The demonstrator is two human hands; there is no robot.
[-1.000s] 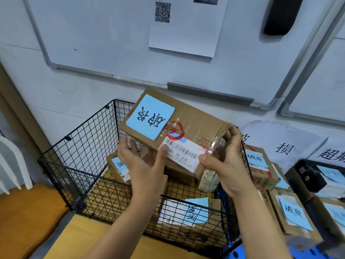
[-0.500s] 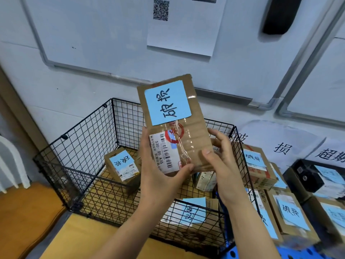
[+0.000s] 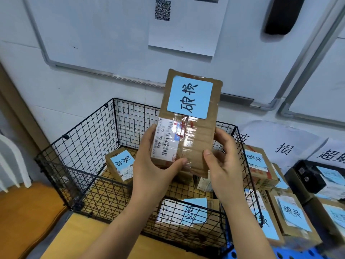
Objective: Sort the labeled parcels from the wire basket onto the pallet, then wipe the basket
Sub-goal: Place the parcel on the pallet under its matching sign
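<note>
I hold a brown cardboard parcel (image 3: pixel 194 139) upright above the black wire basket (image 3: pixel 82 146); a blue handwritten label covers its upper face and a white shipping label sits lower left. My left hand (image 3: pixel 155 165) grips its lower left edge, thumb across the front. My right hand (image 3: pixel 224 163) grips its lower right edge. Inside the basket lie a small parcel with a blue label (image 3: pixel 121 165) at the back left and a larger one (image 3: pixel 186 217) at the front. Labeled parcels (image 3: pixel 259 169) are stacked right of the basket on a blue pallet (image 3: pixel 298 254).
A whiteboard (image 3: pixel 112 34) with a QR-code sheet (image 3: pixel 186 25) hangs on the wall behind. Paper signs (image 3: pixel 283 144) lean against the wall at the right. A black box (image 3: pixel 308 176) sits at the far right. The basket stands on a wooden surface (image 3: pixel 61 240); a white chair (image 3: pixel 13 161) is at the left.
I have turned the parcel from lying tilted to standing upright and raised it slightly to the right, so its blue label now faces me. Both hands kept their hold on it.
</note>
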